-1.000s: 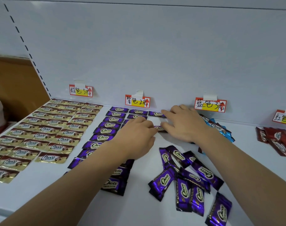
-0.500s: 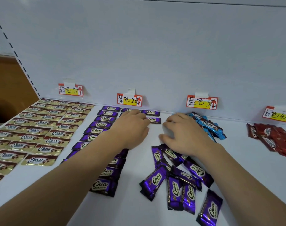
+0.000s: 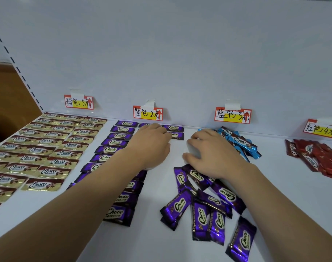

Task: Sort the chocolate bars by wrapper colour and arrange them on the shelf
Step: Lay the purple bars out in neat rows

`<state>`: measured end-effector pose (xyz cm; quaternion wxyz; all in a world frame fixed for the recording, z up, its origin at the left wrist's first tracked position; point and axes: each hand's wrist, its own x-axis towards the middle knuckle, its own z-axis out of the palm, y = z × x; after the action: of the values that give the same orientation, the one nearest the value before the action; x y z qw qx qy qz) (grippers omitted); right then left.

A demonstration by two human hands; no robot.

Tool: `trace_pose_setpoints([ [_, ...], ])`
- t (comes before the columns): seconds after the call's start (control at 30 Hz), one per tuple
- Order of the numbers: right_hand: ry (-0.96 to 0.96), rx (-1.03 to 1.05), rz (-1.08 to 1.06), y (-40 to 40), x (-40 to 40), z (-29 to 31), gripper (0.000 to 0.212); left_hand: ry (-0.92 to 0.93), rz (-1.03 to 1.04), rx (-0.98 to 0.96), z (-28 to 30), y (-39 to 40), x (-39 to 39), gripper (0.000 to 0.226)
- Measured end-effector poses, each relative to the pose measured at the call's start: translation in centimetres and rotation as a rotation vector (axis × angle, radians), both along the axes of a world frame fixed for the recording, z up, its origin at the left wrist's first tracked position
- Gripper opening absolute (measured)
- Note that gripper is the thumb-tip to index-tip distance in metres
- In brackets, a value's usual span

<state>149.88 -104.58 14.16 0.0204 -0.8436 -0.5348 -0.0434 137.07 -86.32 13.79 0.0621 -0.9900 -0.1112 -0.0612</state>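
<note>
Purple bars (image 3: pixel 121 142) lie in neat rows on the shelf (image 3: pixel 161 241) under the purple tag (image 3: pixel 148 114), with a loose pile (image 3: pixel 204 203) to their right. Your left hand (image 3: pixel 152 146) lies palm down over the rows; whether it holds a bar is hidden. Your right hand (image 3: pixel 214 152), fingers loosely curled, rests empty on bare shelf above the pile, beside the blue bars (image 3: pixel 239 141).

"Choco" on purple bars (image 3: pixel 180 208); price tag (image 3: pixel 148 114) "2元".
</note>
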Motion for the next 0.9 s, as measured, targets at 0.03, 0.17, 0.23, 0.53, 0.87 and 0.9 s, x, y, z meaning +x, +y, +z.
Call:
trace_pose_setpoints([
  [0.03,0.002,-0.001,-0.001,0.0,0.0,0.0,0.079,-0.004,-0.003,0.002,0.1,0.0,0.0,0.033],
  [0.17,-0.002,0.009,-0.002,-0.1,0.0,-0.1,0.072,0.002,0.005,0.006,0.3,-0.1,0.1,0.033],
  [0.23,0.011,0.009,-0.002,-0.1,-0.1,0.0,0.076,0.005,0.014,-0.003,0.4,-0.1,0.1,0.033],
  [0.53,0.166,0.236,-0.003,-2.7,0.3,3.2,0.057,-0.002,-0.088,-0.246,3.5,-5.0,-2.6,0.027],
  [0.87,0.295,-0.086,0.050,-2.6,-2.8,3.9,0.037,0.087,-0.088,-0.391,2.7,-4.6,-4.4,0.031],
  [0.9,0.285,-0.080,0.049,-2.4,-2.7,3.7,0.037,0.077,-0.074,-0.389,2.5,-4.4,-4.4,0.031],
])
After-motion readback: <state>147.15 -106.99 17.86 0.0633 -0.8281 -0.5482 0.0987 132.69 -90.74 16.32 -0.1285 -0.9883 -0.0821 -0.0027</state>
